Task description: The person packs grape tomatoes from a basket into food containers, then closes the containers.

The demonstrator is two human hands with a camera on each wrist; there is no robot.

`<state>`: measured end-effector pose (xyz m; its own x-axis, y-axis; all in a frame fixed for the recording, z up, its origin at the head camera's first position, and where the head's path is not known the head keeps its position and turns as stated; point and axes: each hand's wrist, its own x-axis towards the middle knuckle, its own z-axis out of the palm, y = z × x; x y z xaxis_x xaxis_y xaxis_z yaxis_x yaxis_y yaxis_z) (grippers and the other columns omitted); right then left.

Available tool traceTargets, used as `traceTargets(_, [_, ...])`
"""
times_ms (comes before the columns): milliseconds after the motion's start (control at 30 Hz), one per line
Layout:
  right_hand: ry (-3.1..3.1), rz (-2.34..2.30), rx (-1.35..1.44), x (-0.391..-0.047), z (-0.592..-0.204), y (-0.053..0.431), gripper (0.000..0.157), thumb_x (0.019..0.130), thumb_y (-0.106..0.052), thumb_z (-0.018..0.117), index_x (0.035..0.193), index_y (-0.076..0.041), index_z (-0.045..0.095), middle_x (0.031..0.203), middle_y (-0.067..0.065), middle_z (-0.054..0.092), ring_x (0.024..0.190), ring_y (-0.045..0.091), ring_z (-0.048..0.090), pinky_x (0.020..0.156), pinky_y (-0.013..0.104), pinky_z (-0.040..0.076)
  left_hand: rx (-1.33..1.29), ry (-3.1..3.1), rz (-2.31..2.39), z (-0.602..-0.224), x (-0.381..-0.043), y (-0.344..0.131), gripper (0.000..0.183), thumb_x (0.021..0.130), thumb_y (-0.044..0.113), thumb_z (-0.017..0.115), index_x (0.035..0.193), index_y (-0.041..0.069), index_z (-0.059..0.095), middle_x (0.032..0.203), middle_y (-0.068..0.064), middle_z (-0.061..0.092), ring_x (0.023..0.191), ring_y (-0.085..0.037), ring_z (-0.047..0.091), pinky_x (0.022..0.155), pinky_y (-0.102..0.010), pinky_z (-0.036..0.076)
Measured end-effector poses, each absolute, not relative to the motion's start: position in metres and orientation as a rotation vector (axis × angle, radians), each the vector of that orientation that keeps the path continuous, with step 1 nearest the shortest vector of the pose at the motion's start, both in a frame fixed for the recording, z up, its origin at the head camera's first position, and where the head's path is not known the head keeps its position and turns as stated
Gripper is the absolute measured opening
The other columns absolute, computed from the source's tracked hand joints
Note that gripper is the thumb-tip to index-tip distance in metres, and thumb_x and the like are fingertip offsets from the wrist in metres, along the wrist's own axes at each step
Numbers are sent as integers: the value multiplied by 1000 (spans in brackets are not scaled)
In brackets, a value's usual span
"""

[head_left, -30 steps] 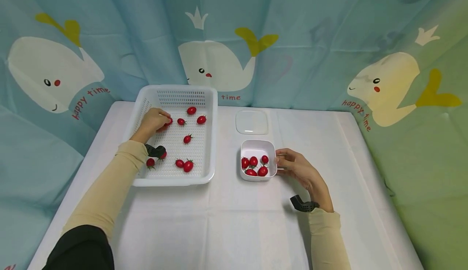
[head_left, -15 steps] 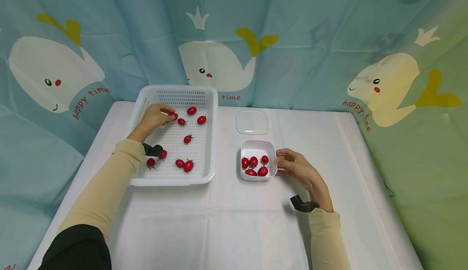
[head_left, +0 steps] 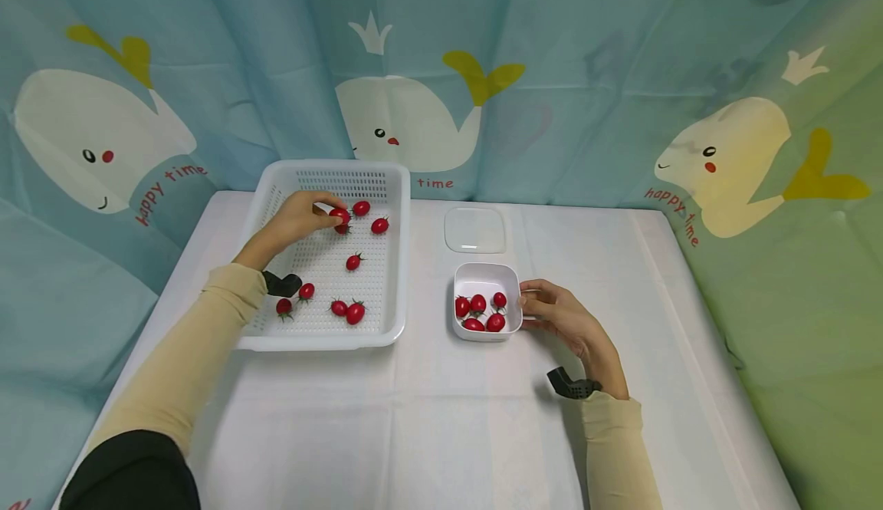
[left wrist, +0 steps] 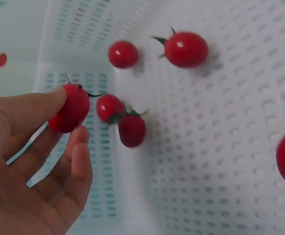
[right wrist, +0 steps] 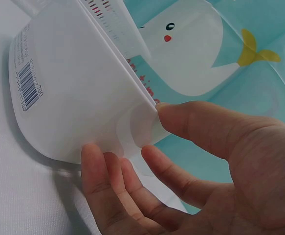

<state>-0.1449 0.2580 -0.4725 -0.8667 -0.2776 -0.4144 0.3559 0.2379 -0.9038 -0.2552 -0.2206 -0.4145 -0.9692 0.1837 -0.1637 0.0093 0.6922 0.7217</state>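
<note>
In the head view my left hand [head_left: 300, 218] is over the back left of a white perforated basket [head_left: 396, 326]. Its thumb and fingers pinch a red cherry tomato [left wrist: 73, 108] with a green stem, seen close up in the left wrist view. Several more cherry tomatoes lie scattered on the basket floor, one of them [head_left: 354, 262] near the middle. To the right stands a small white box [head_left: 486, 272] holding several cherry tomatoes [head_left: 496, 322]. My right hand [head_left: 562, 318] touches the box's right side, thumb tip at the rim and fingertips against the outer wall [right wrist: 78, 88].
A clear, flat lid [head_left: 475, 231] lies on the white cloth-covered table [head_left: 441, 433] behind the box. A blue and green curtain [head_left: 586, 111] with printed whales hangs along the back and sides. Each wrist wears a black camera mount [head_left: 574, 385].
My left hand, pinching the cherry tomato, has moved right and slightly back over the basket. My right hand and the box have stayed in place.
</note>
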Motion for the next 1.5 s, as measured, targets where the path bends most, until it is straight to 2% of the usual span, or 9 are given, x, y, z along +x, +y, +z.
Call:
traceTargets(233, [2024, -1672, 65, -145, -473, 258, 54, 102, -20, 68, 146, 2, 46, 128, 12, 63, 107, 16, 67, 96, 35, 60, 282, 2657, 1137, -401, -252, -206, 31, 101, 19, 68, 130, 8, 71, 137, -18, 67, 110, -36, 67, 96, -45, 53])
traceTargets(467, [2025, -1668, 75, -145, -472, 258, 54, 101, -20, 68, 145, 2, 46, 129, 13, 63, 106, 17, 68, 97, 35, 60, 468, 2642, 1089, -384, -249, -186, 31, 103, 18, 67, 131, 8, 71, 135, -15, 68, 114, -32, 65, 91, -37, 55])
traceTargets(600, [2031, -1654, 73, -145, -472, 257, 55, 101, -22, 68, 146, 2, 47, 130, 15, 63, 107, 18, 68, 98, 36, 60, 525, 2607, 1050, -375, -247, -177, 30, 104, 20, 65, 132, 11, 71, 139, -13, 66, 123, -33, 60, 98, -45, 55])
traceTargets(700, [2030, -1650, 77, -145, -472, 256, 55, 101, -22, 68, 146, 1, 46, 131, 15, 63, 107, 18, 68, 98, 36, 60, 561, 2575, 1051, -368, -246, -170, 30, 104, 19, 65, 132, 11, 71, 139, -13, 67, 125, -33, 62, 103, -49, 53])
traceTargets(800, [2026, -1653, 77, -145, -472, 256, 54, 101, -21, 68, 146, 1, 46, 130, 14, 63, 107, 18, 69, 98, 35, 60, 607, 2548, 1064, -361, -244, -162, 29, 104, 18, 65, 131, 10, 72, 133, -12, 70, 116, -30, 65, 100, -47, 53])
traceTargets(967, [2028, -1658, 71, -145, -472, 257, 53, 102, -20, 67, 146, 2, 46, 129, 14, 63, 107, 17, 68, 97, 34, 60, 657, 2505, 1070, -354, -241, -146, 25, 103, 21, 66, 126, 14, 74, 114, -7, 74, 93, -23, 64, 85, -37, 53])
traceTargets(1067, [2028, -1660, 73, -145, -472, 257, 54, 102, -21, 67, 146, 2, 46, 129, 14, 63, 106, 16, 68, 96, 33, 60, 663, 2469, 1091, -351, -239, -137, 26, 103, 21, 67, 127, 15, 72, 115, -6, 72, 94, -23, 66, 82, -33, 53])
traceTargets(1233, [2019, -1668, 75, -145, -472, 257, 54, 102, -21, 67, 146, 2, 46, 127, 11, 63, 106, 15, 67, 95, 34, 60, 656, 2434, 1140, -349, -237, -122, 32, 99, 21, 72, 129, 12, 67, 125, -7, 69, 105, -26, 72, 87, -35, 57])
traceTargets(1500, [2019, -1664, 90, -145, -473, 258, 55, 101, -21, 68, 146, 2, 46, 127, 11, 63, 107, 16, 67, 96, 35, 60, 717, 2368, 1172, -356, -241, -94, 21, 96, 18, 76, 115, 11, 69, 116, -7, 73, 108, -20, 74, 98, -42, 57])
